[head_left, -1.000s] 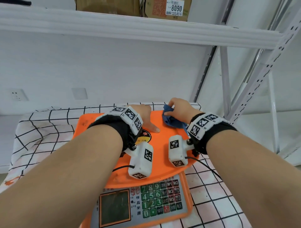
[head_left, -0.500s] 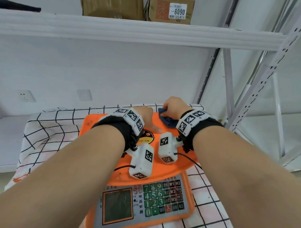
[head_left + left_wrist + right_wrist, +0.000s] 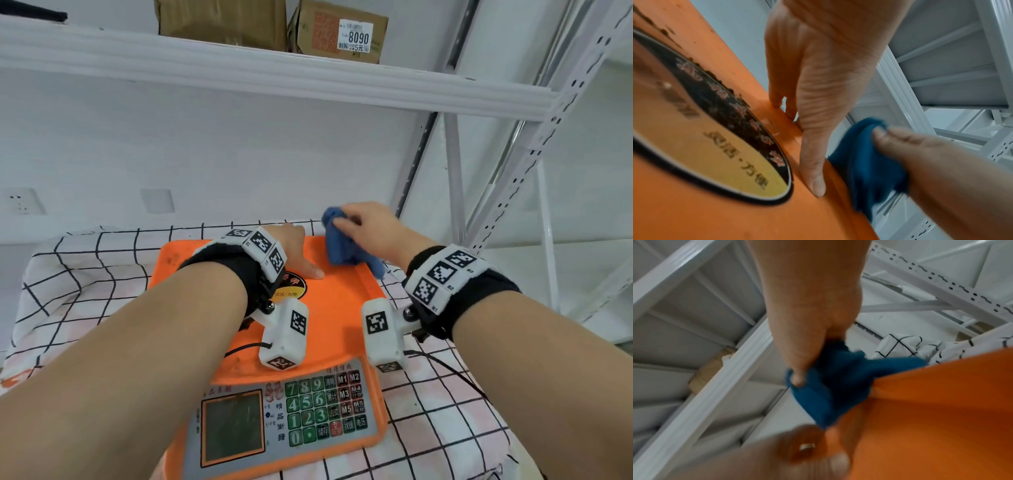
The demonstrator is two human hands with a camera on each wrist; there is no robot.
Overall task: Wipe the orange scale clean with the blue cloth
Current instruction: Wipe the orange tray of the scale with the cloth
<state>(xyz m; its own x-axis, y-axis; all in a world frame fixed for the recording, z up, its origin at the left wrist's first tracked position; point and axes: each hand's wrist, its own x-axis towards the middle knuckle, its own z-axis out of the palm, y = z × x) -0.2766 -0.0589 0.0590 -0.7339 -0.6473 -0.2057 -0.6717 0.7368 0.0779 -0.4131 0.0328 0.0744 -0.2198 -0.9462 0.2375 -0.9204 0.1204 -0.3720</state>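
A storeroom or the back room of a small shop. White slotted metal shelving uprights (image 3: 534, 144) rise at the right, and a long white shelf (image 3: 274, 73) overhead carries brown cardboard boxes (image 3: 222, 22), one with a printed price label (image 3: 355, 37). Below, an orange scale (image 3: 329, 308) with a price-computing keypad (image 3: 325, 407) sits on a table covered by a black-and-white checked cloth (image 3: 78, 270), against a plain white wall with a socket (image 3: 22, 202).
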